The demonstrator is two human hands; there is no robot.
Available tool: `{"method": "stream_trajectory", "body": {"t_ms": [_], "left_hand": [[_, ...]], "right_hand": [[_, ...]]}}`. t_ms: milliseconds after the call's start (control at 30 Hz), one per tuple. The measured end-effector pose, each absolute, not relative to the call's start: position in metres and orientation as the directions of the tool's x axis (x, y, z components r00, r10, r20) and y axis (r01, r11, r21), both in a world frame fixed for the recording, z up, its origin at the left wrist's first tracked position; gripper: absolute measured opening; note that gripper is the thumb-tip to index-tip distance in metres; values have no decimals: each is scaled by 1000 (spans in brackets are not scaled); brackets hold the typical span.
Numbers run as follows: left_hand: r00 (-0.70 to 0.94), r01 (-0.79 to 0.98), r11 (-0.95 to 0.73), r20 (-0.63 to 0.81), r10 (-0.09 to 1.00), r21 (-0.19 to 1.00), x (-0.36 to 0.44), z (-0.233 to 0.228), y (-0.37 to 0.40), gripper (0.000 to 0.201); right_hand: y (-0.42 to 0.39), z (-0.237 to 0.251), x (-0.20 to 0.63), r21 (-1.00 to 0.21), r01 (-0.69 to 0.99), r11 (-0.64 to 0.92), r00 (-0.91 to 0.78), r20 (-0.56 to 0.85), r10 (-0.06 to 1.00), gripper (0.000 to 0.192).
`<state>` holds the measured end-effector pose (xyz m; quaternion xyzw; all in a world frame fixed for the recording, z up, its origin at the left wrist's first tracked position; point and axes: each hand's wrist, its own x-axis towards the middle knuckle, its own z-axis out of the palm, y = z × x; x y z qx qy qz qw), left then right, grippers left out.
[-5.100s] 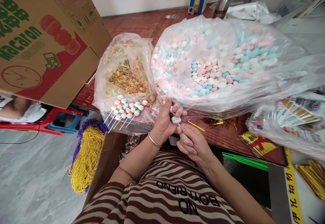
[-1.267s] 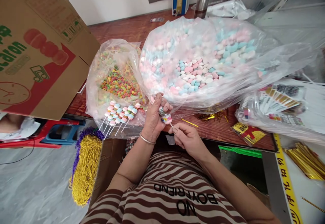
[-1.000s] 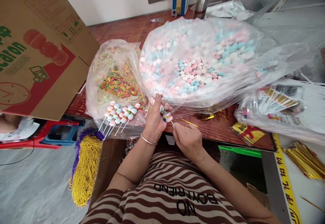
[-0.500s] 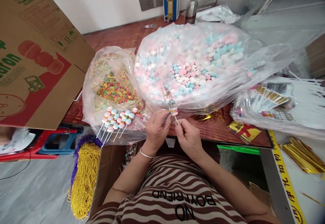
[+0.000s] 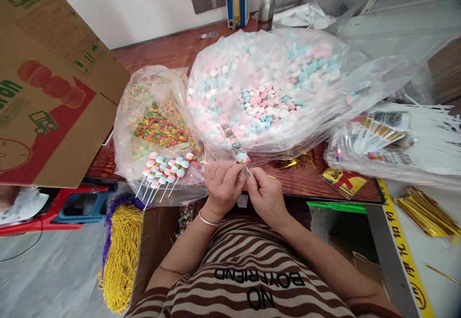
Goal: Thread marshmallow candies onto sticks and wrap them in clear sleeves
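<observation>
There is only one view, from a camera on the person's head. It looks forward and steeply down, so the striped shirt [image 5: 248, 279] fills the bottom edge. The fingers [image 5: 237, 171] sit near, just below the middle. Beyond the fingers lies the wooden table [image 5: 173, 51], and past it the wall [image 5: 144, 1] closes the top.

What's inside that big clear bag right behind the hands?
The big clear bag holds pink, blue and white round candies, bare at the opening; elsewhere they blur behind plastic. What lies under them is hidden.
</observation>
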<state>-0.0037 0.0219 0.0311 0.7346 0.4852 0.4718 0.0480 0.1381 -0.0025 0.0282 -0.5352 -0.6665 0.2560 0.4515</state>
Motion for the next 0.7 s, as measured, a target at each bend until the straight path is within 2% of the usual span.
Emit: {"method": "stream_trajectory", "body": {"t_ms": [100,200,233,300,367,433,567,633,700], "left_hand": [[128,601,-575,644,754,555,-2,27,16,5],[15,469,-506,566,824,724,2,25,12,5],[-72,364,-445,501,862,818,4,26,13,9],[-216,13,-280,276,937,960,7,32,16,23],[-196,-374,-83,9,981,924,9,44,23,38],[-95,-597,70,-156,983,799,8,56,32,45],[-69,-753,108,-242,968,649,6,68,43,31],[-55,-774,103,-228,972,624,11,65,42,29],[-13,-756,135,-222,975,641,19,59,36,29]], "right_hand": [[-1,34,140,-889,372,267,12,292,956,24],[1,36,143,-908,315,275,-7,287,958,26],[1,36,144,-897,339,285,-16,297,955,26],[0,34,144,-839,444,314,-32,336,941,25],[-1,31,143,-763,540,356,-66,383,921,25],[-3,31,142,-731,556,396,-117,403,908,24],[-8,33,140,-867,383,319,-192,263,945,24],[-10,33,138,-917,312,249,-220,186,958,27],[-11,31,136,-916,315,249,-186,197,962,28]]}}
